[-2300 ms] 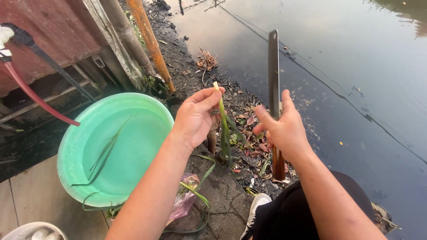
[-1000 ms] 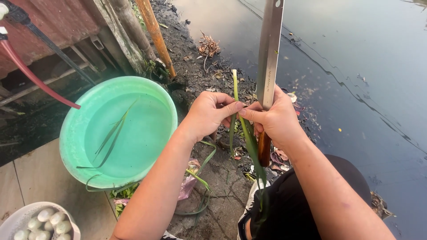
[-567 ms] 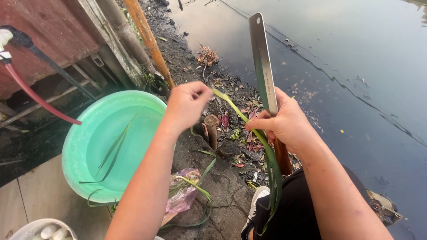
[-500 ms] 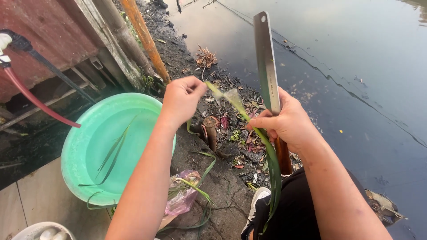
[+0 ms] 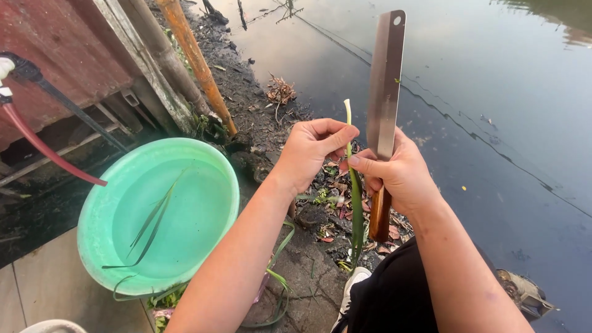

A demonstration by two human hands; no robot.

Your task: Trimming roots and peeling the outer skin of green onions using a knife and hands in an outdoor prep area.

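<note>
Pinching a green stalk (image 5: 356,203) in the left hand (image 5: 310,154), right hand (image 5: 398,172) gripping an upright cleaver (image 5: 385,92) and the stalk

A long green stalk (image 5: 356,203) stands nearly upright, pale at its cut top, its lower end hanging toward the ground. Just beside it a cleaver (image 5: 385,98) points straight up: a broad steel blade with a brown wooden handle.

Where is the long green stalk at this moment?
In the head view the green stalk stands upright at centre, pinched between the left hand and the right hand, beside the cleaver and right of the green basin.
</note>
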